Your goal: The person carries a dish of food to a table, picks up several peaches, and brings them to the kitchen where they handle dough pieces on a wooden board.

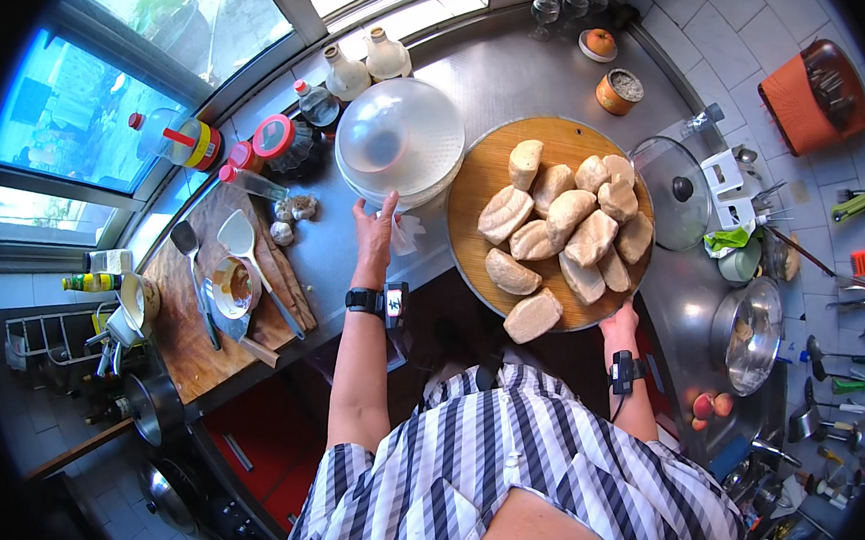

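My right hand grips the near right edge of a round wooden board, its fingers partly hidden beneath it. Several pale brown steamed buns are heaped on the board, and one sits right at its near rim. My left hand is at the near side of a round white plastic basket, fingers apart; whether the fingertips touch it I cannot tell. A translucent domed cover tops that basket. Beside my left fingers lies a scrap of clear plastic film.
On the left, a wooden cutting board carries a cleaver, two spatulas and a bowl. Bottles and jars line the window sill. A glass lid stands right of the buns, with a steel basin and peaches nearer.
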Demonstrator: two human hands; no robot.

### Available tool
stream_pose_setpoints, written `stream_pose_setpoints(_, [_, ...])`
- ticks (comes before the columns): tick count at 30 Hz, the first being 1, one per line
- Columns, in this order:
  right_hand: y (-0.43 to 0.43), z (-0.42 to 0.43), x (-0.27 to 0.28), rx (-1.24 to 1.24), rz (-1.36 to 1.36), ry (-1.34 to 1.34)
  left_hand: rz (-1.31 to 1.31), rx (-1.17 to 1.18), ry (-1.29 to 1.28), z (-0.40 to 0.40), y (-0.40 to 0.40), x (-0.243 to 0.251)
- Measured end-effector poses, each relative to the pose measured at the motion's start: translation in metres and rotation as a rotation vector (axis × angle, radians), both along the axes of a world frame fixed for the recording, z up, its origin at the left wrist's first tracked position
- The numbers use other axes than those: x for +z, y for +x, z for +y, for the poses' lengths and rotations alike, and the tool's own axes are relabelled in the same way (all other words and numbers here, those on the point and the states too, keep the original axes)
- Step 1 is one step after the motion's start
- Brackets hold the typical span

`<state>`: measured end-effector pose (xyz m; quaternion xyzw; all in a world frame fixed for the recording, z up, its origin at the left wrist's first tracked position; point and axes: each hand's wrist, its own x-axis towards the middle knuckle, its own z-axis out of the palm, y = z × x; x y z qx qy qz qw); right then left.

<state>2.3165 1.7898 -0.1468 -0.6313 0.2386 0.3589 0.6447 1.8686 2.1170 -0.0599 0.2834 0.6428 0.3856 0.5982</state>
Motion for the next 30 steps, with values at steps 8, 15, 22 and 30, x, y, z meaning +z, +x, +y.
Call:
stream_pose_setpoints(8, [-0.019, -0.014, 0.025, -0.025, -0.017, -0.053, 0.067, 0.003, 0.011, 0.007, 0.012, -0.006])
stream_pose_setpoints(15, [-0.032, -0.046, 0.04, -0.014, -0.042, -0.068, 0.134, -0.043, 0.015, 0.017, 0.033, 0.01])
stream_pose_setpoints(22, [-0.054, -0.05, 0.06, 0.021, 0.001, 0.035, 0.166, -0.109, 0.037, 0.049, 0.05, 0.044])
stream_pose_setpoints(30, [-0.063, -0.025, 0.078, 0.034, 0.052, 0.106, 0.106, -0.26, 0.065, 0.12, 0.096, 0.051])
